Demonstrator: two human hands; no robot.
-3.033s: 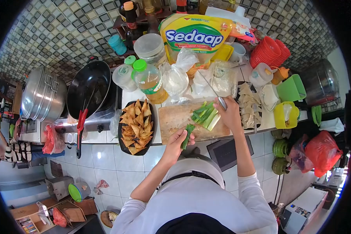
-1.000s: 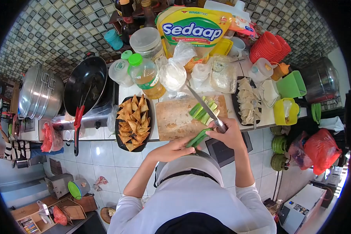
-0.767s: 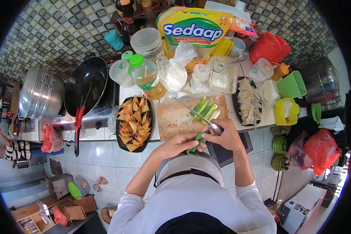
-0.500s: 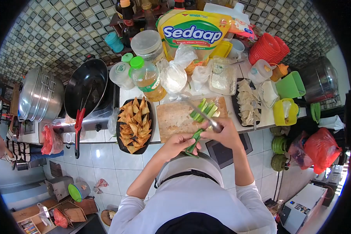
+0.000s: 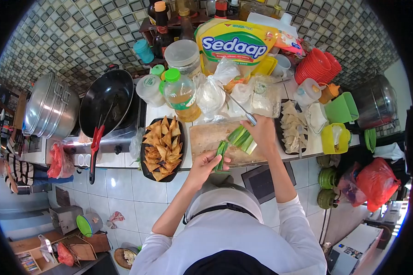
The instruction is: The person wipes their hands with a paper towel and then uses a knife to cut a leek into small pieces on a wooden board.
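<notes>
My left hand (image 5: 203, 168) is closed around a small bunch of green scallion leaves (image 5: 220, 156) at the front edge of the wooden cutting board (image 5: 207, 136). In my right hand (image 5: 264, 134), over the board's right part, is a knife (image 5: 241, 106) with a metal handle; its blade points up and to the left toward the plastic bags. Cut scallion stalks (image 5: 243, 139), green and pale, lie on the board right beside my right hand, which overlaps them in this view.
Fried triangular pastries (image 5: 163, 146) fill a black plate to the left; pale uncooked dumplings (image 5: 293, 126) lie on another at the right. Behind the board stand an oil bottle (image 5: 181, 94) and a bag of white powder (image 5: 211, 94). A wok (image 5: 106, 98) rests on the stove.
My hands have moved apart: the right hand with the knife went up and right to the stalks on the board, while the left drew slightly left with the leaves. The view has shifted slightly.
</notes>
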